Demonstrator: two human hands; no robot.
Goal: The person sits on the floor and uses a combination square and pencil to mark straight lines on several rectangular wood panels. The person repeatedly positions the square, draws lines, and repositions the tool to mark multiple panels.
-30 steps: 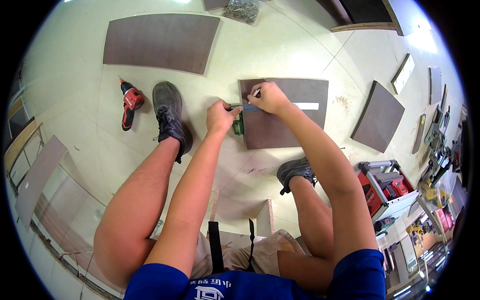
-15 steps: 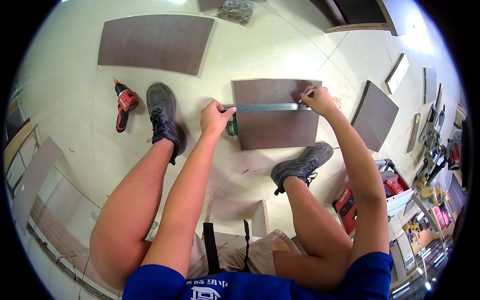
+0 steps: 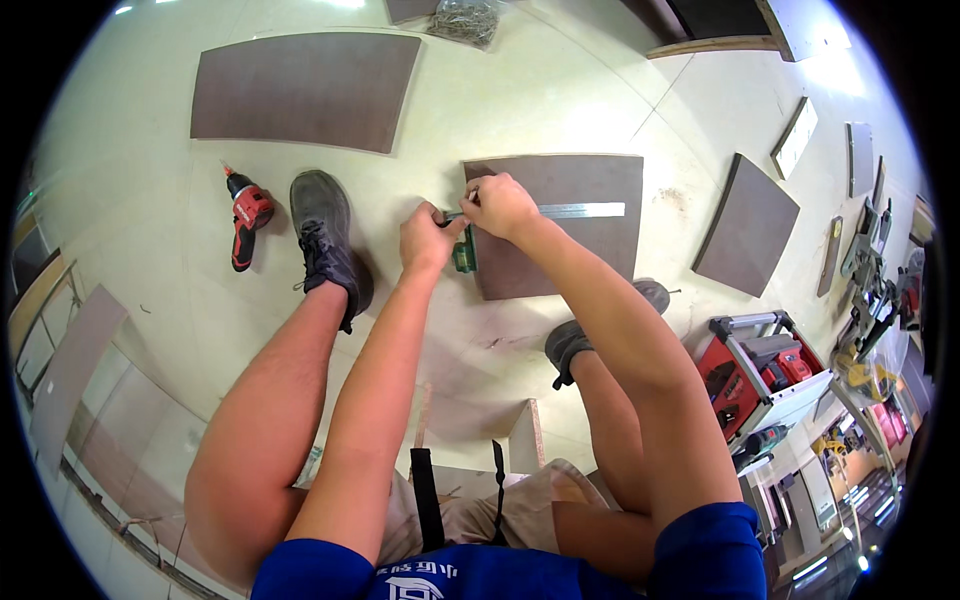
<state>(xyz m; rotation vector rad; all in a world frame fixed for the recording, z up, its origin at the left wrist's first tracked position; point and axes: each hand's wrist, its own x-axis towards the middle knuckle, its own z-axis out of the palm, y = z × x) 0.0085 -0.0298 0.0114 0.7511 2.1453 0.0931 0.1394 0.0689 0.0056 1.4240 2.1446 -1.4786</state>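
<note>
A brown rectangular board (image 3: 560,262) lies flat on the floor between my feet. Across it rests a try square, its steel blade (image 3: 590,210) running rightward and its green stock (image 3: 464,254) against the board's left edge. My left hand (image 3: 428,238) is closed on the square at that edge, thumb pressed over the stock end. Close beside it, my right hand (image 3: 503,207) pinches a slim pencil-like marker, mostly covered by the fingers, at the blade's left end. The right forearm passes over the board's lower part.
A red-and-black cordless drill (image 3: 250,212) lies left of my left shoe (image 3: 322,225). Beyond are a large brown panel (image 3: 305,92) and a bag of screws (image 3: 464,22). To the right lie another panel (image 3: 748,228), a toolbox (image 3: 735,385) and several clamps (image 3: 868,275).
My right hand has moved left along the blade with the marker, from the board's right side to its left edge. The left hand and the square have stayed in place.
</note>
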